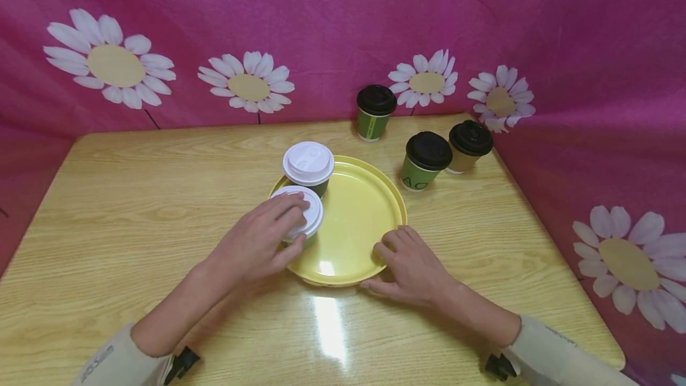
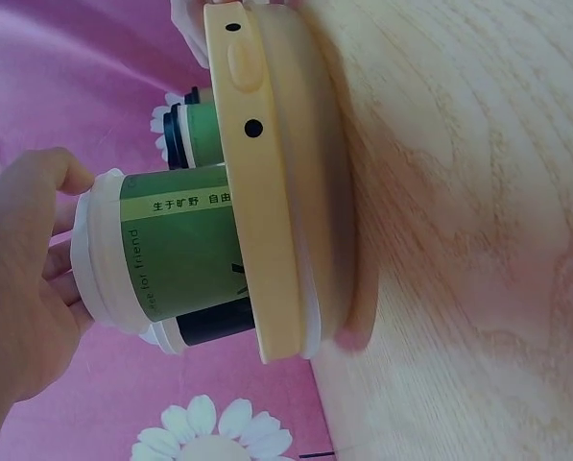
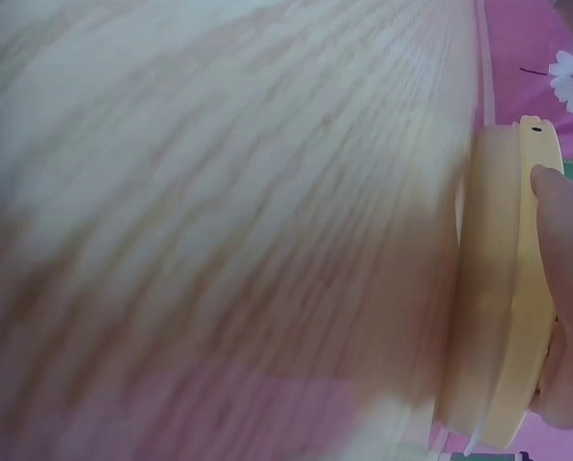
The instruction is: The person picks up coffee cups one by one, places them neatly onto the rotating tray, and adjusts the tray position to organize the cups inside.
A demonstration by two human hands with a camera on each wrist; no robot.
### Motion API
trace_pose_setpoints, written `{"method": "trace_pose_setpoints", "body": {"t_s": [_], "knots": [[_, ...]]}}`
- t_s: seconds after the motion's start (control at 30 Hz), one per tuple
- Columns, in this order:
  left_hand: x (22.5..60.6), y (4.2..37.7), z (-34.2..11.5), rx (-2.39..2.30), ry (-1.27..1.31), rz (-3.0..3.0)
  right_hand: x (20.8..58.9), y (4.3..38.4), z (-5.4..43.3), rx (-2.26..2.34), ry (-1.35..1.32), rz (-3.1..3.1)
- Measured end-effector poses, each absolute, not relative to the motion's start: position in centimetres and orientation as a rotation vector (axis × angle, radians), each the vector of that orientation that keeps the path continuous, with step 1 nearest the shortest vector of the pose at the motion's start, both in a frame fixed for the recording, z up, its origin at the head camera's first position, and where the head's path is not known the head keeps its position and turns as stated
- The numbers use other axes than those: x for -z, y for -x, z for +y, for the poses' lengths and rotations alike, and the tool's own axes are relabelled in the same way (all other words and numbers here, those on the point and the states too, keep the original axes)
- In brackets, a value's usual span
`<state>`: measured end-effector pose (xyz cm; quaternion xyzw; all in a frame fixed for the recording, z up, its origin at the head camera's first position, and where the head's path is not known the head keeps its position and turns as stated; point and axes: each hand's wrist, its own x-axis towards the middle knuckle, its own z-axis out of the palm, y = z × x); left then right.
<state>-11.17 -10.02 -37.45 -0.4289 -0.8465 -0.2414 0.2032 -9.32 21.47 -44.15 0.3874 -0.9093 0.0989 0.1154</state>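
A round yellow tray (image 1: 359, 219) with a raised rim lies on the table. Two white-lidded paper cups stand upright at its left side. My left hand (image 1: 268, 234) grips the nearer one, a green coffee cup (image 2: 176, 245), by its white lid from above. Just behind it is a dark coffee cup (image 1: 309, 162), also white-lidded, which no hand touches. At the tray's front right, my right hand (image 1: 415, 267) holds the rim, fingers over the edge and thumb (image 3: 555, 216) on the outer side. Part of the green cup is hidden behind the left hand in the head view.
Three black-lidded cups stand beyond the tray: a green cup (image 1: 375, 113) at the back, another green cup (image 1: 424, 162) to the right, and a brown cup (image 1: 467, 146) beside that. A pink flowered cloth (image 1: 332, 28) hangs behind the wooden table (image 1: 161, 195).
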Motion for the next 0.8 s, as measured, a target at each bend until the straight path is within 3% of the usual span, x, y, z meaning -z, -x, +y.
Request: {"method": "trace_pose_setpoints", "body": {"t_s": [0.8], "knots": [[37.3,11.6,-10.3,0.685,1.168,-2.428,43.9,8.0,20.2,-0.317,-1.030,-2.735]]}}
